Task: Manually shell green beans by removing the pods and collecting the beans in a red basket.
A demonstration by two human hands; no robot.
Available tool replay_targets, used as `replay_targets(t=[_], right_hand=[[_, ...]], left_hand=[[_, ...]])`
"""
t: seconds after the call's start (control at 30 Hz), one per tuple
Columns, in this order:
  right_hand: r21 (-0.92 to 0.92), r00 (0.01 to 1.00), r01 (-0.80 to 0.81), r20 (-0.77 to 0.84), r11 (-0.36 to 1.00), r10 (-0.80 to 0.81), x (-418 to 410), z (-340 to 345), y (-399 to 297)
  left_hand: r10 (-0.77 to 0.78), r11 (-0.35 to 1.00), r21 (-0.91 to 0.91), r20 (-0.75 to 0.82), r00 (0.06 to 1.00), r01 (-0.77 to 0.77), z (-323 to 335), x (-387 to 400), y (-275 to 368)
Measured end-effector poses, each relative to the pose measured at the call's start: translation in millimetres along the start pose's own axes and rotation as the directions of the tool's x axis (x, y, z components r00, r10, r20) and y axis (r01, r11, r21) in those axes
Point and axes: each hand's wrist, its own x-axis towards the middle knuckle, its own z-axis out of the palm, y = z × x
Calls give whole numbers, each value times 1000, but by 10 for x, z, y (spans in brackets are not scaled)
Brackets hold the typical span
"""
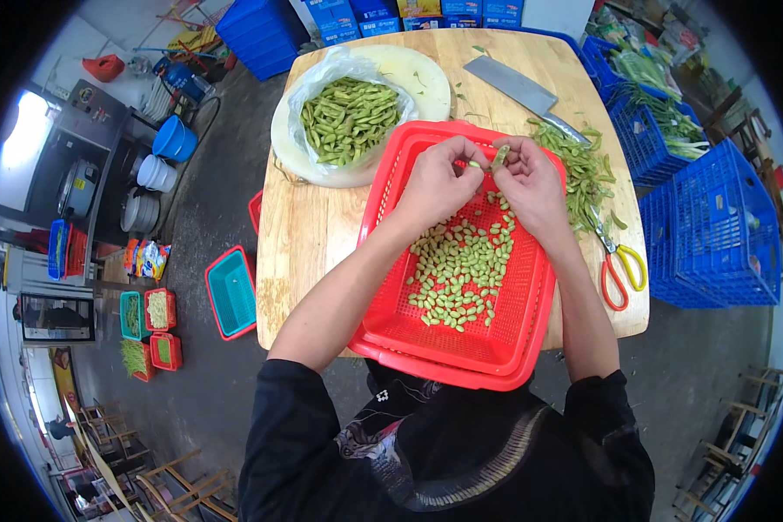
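Above a red plastic basket [496, 349], my left hand [440, 179] pinches a shelled green soybean [474, 164] between thumb and fingers. My right hand [528, 186] grips a green soybean pod [501, 155] close beside it, and the two hands' fingertips nearly meet. Many loose shelled soybeans [460, 261] lie on the perforated basket floor below. The basket rests partly on the wooden table [313, 248] and overhangs its near edge. Unshelled pods [349, 121] fill a clear plastic bag [300, 107] on a round white cutting board [424, 78].
A cleaver [515, 85] lies at the far right of the table. Pods or spent shells [577, 163] are heaped by its handle, near scissors [610, 251] with red and yellow handles. Blue crates [724, 228] stand at right; a teal-lined red basket [231, 293] sits on the floor at left.
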Motion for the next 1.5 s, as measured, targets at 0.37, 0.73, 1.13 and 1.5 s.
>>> replay_targets(t=[0.37,0.73,1.13,1.5], right_hand=[[241,922,231,-363,943,-133,15,-164,-147],[-515,835,-13,-477,857,-275,373,-1166,394],[-536,851,512,426,671,-308,1552,857,-252],[-617,889,438,403,654,-215,2109,2170,-4]], left_hand=[[24,864,476,291,957,-166,11,-102,144],[46,748,502,613,789,-434,121,-157,29],[71,678,584,552,831,-446,154,-127,-105],[429,720,443,320,845,-534,468,-160,-575]])
